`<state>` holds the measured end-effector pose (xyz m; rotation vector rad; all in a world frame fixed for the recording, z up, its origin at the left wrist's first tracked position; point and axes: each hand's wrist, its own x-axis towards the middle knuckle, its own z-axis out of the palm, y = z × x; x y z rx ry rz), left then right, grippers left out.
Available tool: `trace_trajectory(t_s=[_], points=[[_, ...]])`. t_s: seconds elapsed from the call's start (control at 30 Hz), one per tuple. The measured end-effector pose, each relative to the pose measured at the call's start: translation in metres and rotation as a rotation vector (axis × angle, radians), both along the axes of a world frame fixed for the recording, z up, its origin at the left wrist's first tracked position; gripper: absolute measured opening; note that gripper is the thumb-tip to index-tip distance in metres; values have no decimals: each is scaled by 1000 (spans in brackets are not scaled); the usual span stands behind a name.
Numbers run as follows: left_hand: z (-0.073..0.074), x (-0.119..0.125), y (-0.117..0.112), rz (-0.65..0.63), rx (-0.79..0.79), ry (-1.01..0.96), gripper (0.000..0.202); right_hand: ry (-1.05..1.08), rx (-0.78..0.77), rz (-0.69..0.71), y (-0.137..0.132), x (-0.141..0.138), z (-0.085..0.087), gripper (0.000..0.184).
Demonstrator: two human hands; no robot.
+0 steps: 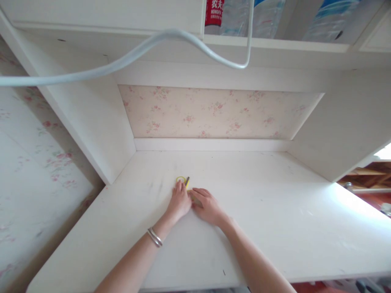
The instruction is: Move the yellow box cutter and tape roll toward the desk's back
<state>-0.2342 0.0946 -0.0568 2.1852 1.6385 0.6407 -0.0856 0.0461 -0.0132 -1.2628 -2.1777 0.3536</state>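
My left hand (pixel 181 202), with two silver bangles (pixel 155 237) at its wrist, rests on the white desk with its fingers closed together. By its fingertips lies a thin yellow ring-shaped thing (pixel 180 178). A small stick, dark at the tip and yellow below (pixel 187 181), sticks out beside the index finger. My right hand (pixel 208 206) lies close on the right, its fingers bent towards the left hand around a small tan piece (pixel 195 198). Both hands nearly touch. What they pinch is mostly hidden, and its kind is too small to make out.
The white desktop (pixel 259 219) spreads under both arms, with side panels left and right. A white cable or bar (pixel 171 34) crosses the upper view. Plastic bottles (pixel 265 18) stand on the overhead shelf (pixel 275 44). Floral wallpaper (pixel 214 114) covers the back.
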Motion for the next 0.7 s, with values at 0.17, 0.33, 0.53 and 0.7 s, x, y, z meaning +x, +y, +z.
trace_trajectory(t_s=[0.17,0.33,0.53,0.7], points=[[1,24,-42,-106,-69,-108,55,21,-19,7,-18,25,-3,40],[11,14,-55,-248,-142,-188,57,66,-27,-214,-23,41,-4,34],[27,4,-64,-290,-153,-267,57,76,-35,-304,-12,33,-7,35],[29,1,-68,-271,-125,-344,54,18,-73,-309,-8,29,-7,43]])
